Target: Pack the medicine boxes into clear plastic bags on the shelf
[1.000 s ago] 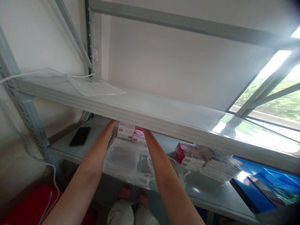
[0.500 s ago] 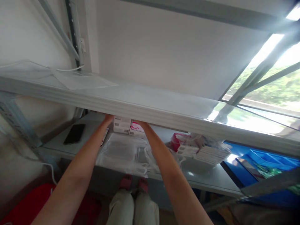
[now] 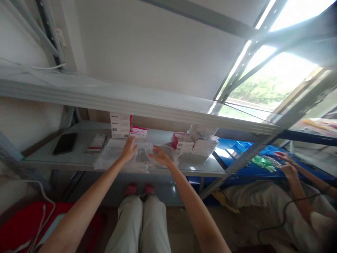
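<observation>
My left hand [image 3: 129, 150] is over the lower shelf with its fingers apart, just in front of a pink-and-white box [image 3: 138, 132]. I cannot tell whether the fingertips touch it. Left of that box stand stacked white boxes [image 3: 119, 127] with printed labels. Clear plastic bags [image 3: 113, 153] lie flat along the shelf's front, below my left hand. My right hand [image 3: 161, 155] is open above the crumpled plastic in the middle, fingers spread and pointing left. To its right, pink and white boxes [image 3: 184, 144] sit in clear plastic beside a stack of white boxes [image 3: 204, 146].
A dark phone [image 3: 65, 143] lies at the shelf's left end. The upper shelf's edge [image 3: 158, 114] overhangs the back. A metal rack post [image 3: 244, 154] stands at right; beyond it, another person's hands [image 3: 286, 165] are over green items [image 3: 264, 162]. A red stool [image 3: 23, 225] stands lower left.
Both my hands have drawn back from under the upper shelf and come into sight over the plastic bags. The view has swung right, bringing in the other person.
</observation>
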A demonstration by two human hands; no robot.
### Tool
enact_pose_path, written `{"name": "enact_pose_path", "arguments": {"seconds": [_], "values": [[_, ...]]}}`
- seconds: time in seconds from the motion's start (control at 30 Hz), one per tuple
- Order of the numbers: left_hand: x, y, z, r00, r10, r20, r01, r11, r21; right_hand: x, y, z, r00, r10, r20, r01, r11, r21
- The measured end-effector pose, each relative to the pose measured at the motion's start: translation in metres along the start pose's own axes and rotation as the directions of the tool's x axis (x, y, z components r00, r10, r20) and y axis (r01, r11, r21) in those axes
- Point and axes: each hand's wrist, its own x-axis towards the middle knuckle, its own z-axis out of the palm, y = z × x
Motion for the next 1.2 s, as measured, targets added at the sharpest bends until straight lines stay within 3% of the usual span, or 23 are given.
{"name": "enact_pose_path", "arguments": {"seconds": [0.1,0.23,0.4,0.5,0.6,0.67,0.73,0.9,1.03,1.2], "values": [[-0.024,0.012,0.02,0.998,-0.045,0.044,0.049,0.994,-0.094,0.005,-0.019,0.018,0.999,0.032,0.03,-0.029,0.996,-0.084],[-0.043,0.024,0.011,0.989,-0.105,0.102,0.12,0.982,-0.149,0.008,-0.037,0.021,0.995,0.076,-0.065,-0.083,0.99,-0.11],[-0.052,0.038,-0.013,0.961,-0.191,0.198,0.232,0.95,-0.209,0.007,-0.032,-0.005,0.982,0.04,-0.184,0.018,0.954,0.3],[-0.056,0.051,-0.011,0.941,-0.218,0.26,0.285,0.923,-0.258,-0.002,-0.025,-0.025,0.974,0.017,-0.228,0.109,0.841,0.53],[-0.055,0.068,0.001,0.924,-0.243,0.296,0.343,0.871,-0.353,-0.019,-0.022,-0.042,0.963,-0.011,-0.269,0.23,0.554,0.801],[-0.049,0.082,0.01,0.918,-0.254,0.305,0.372,0.82,-0.436,-0.03,-0.023,-0.05,0.962,-0.025,-0.272,0.259,0.397,0.88],[-0.04,0.095,0.017,0.931,-0.229,0.284,0.349,0.785,-0.512,-0.039,-0.025,-0.056,0.965,-0.018,-0.262,0.252,0.338,0.907],[-0.022,0.111,0.021,0.965,-0.178,0.192,0.259,0.766,-0.588,-0.048,-0.025,-0.058,0.982,0.035,-0.184,0.167,0.285,0.944],[-0.024,0.101,0.012,0.964,-0.235,0.122,0.262,0.776,-0.573,-0.051,-0.015,-0.057,0.994,0.044,-0.104,0.095,0.183,0.978],[-0.029,0.083,-0.01,0.949,-0.314,-0.012,0.261,0.808,-0.528,-0.048,0.01,-0.064,0.989,0.081,-0.12,0.118,0.029,0.993]]}}
